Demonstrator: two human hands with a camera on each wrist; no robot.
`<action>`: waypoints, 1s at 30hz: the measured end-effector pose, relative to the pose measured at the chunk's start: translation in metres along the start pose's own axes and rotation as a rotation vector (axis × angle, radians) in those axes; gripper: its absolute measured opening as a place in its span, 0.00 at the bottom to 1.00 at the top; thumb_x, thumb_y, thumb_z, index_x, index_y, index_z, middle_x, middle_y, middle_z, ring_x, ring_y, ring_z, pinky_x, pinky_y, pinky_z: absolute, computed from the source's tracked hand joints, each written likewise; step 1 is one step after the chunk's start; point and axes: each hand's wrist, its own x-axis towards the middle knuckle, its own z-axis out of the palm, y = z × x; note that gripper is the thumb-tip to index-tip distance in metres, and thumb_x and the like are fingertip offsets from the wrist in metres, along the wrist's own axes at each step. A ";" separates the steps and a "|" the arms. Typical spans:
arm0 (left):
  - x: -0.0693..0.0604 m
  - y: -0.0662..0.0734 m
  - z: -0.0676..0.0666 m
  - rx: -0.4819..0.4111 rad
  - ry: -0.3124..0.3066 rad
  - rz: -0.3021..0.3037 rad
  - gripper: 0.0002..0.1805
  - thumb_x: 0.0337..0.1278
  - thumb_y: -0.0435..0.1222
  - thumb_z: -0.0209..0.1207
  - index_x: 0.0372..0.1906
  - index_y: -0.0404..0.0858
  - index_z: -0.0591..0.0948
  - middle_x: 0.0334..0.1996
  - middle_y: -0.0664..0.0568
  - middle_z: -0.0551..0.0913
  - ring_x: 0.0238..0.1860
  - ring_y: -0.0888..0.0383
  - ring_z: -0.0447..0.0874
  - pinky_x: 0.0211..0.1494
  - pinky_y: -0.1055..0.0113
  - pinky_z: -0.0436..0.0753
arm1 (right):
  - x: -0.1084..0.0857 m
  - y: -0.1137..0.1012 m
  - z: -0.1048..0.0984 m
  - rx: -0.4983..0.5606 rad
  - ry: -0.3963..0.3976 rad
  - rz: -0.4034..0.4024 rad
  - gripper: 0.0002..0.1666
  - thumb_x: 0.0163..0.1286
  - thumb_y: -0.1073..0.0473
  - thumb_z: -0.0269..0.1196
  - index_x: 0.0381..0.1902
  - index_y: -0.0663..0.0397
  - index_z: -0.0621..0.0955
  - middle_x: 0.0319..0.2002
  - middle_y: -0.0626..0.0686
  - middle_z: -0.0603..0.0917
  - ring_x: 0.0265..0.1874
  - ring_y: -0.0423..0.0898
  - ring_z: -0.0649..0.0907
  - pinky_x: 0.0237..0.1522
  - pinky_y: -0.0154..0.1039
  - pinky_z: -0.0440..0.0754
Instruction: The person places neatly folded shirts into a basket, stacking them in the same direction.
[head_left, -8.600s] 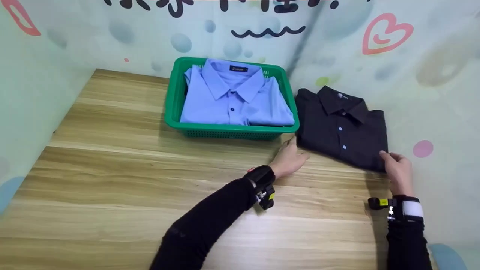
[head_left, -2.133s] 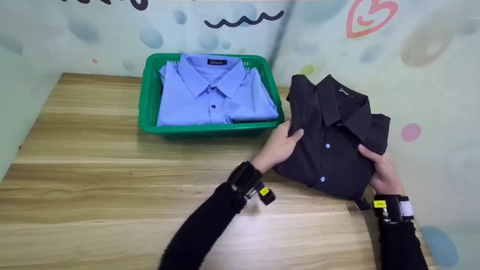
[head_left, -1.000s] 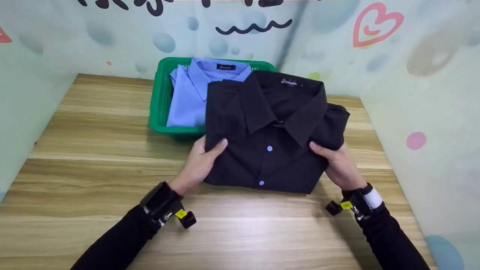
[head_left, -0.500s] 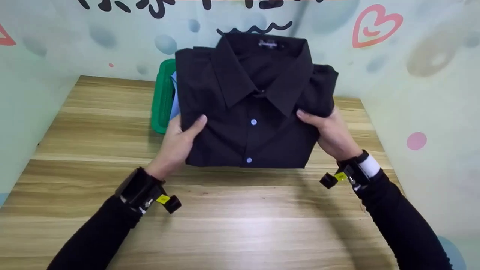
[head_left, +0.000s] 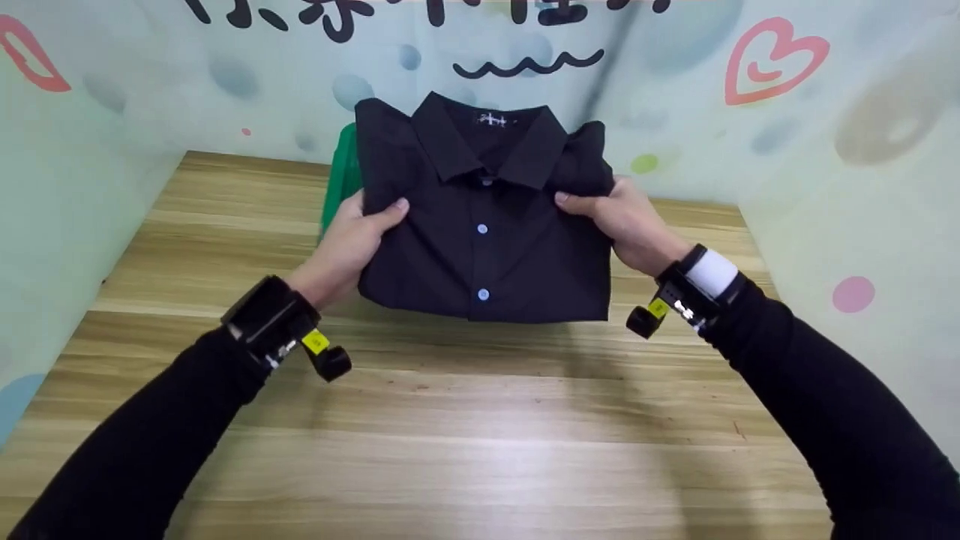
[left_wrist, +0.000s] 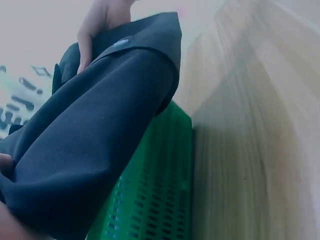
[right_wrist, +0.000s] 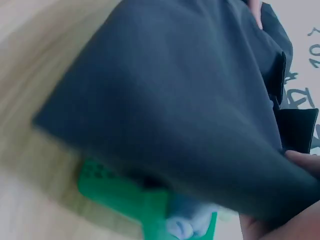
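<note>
A folded black dress shirt (head_left: 442, 255) with pale buttons is held up by both hands in front of and above the green plastic basket (head_left: 341, 176). My left hand (head_left: 349, 240) grips its left side, thumb on top and fingers underneath. On the opposite side my right hand (head_left: 637, 225) pinches the shirt the same way. In the head view the shirt hides most of the basket. Beneath the raised shirt, the right wrist view shows a bit of light blue cloth (right_wrist: 187, 220) in the basket. The left wrist view shows the basket's perforated side (left_wrist: 155, 200) below the shirt.
The basket stands on a wood-grain table (head_left: 480, 435) near its back edge. A patterned wall (head_left: 300, 82) rises directly behind, and more walls close off the left and right sides.
The black shirt was lying right of the basket; both hands took hold of it, lifted it and carried it left over the basket. In the last half second its collar end dipped.
</note>
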 end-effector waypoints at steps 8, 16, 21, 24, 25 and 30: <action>0.025 0.017 -0.008 -0.034 0.046 -0.079 0.26 0.74 0.36 0.52 0.71 0.37 0.62 0.59 0.45 0.74 0.58 0.52 0.74 0.60 0.63 0.72 | 0.029 -0.017 0.007 -0.243 -0.046 -0.083 0.15 0.70 0.54 0.64 0.42 0.63 0.81 0.36 0.54 0.84 0.32 0.46 0.83 0.37 0.38 0.80; 0.047 0.032 -0.010 0.037 0.032 -0.064 0.25 0.75 0.36 0.48 0.72 0.38 0.60 0.62 0.47 0.70 0.60 0.54 0.70 0.62 0.64 0.69 | 0.052 -0.023 0.002 -0.201 -0.005 -0.111 0.17 0.69 0.52 0.65 0.41 0.64 0.81 0.35 0.55 0.83 0.32 0.47 0.83 0.38 0.40 0.80; 0.061 0.036 -0.012 0.158 0.059 -0.099 0.26 0.77 0.38 0.46 0.73 0.40 0.58 0.63 0.48 0.69 0.61 0.54 0.69 0.62 0.65 0.69 | 0.068 -0.021 0.003 -0.202 0.024 -0.141 0.18 0.69 0.50 0.65 0.41 0.63 0.81 0.36 0.55 0.83 0.35 0.48 0.83 0.42 0.41 0.79; 0.067 0.035 -0.012 0.226 0.062 -0.127 0.26 0.77 0.38 0.44 0.75 0.41 0.57 0.65 0.48 0.67 0.62 0.55 0.69 0.63 0.65 0.68 | 0.076 -0.016 0.006 -0.221 0.028 -0.160 0.16 0.70 0.51 0.64 0.41 0.61 0.81 0.36 0.55 0.83 0.35 0.47 0.83 0.42 0.41 0.79; 0.069 0.034 -0.012 0.241 0.060 -0.140 0.27 0.78 0.37 0.44 0.75 0.41 0.56 0.66 0.48 0.67 0.62 0.55 0.69 0.63 0.65 0.68 | 0.078 -0.013 0.007 -0.227 0.027 -0.165 0.16 0.71 0.51 0.63 0.40 0.61 0.81 0.36 0.55 0.83 0.35 0.47 0.83 0.42 0.41 0.79; 0.073 0.028 -0.012 0.286 0.034 -0.230 0.29 0.79 0.36 0.40 0.78 0.43 0.49 0.71 0.49 0.62 0.65 0.55 0.66 0.65 0.65 0.67 | 0.084 -0.004 0.006 -0.291 0.028 -0.127 0.17 0.72 0.50 0.62 0.40 0.60 0.80 0.35 0.54 0.81 0.33 0.46 0.81 0.40 0.40 0.78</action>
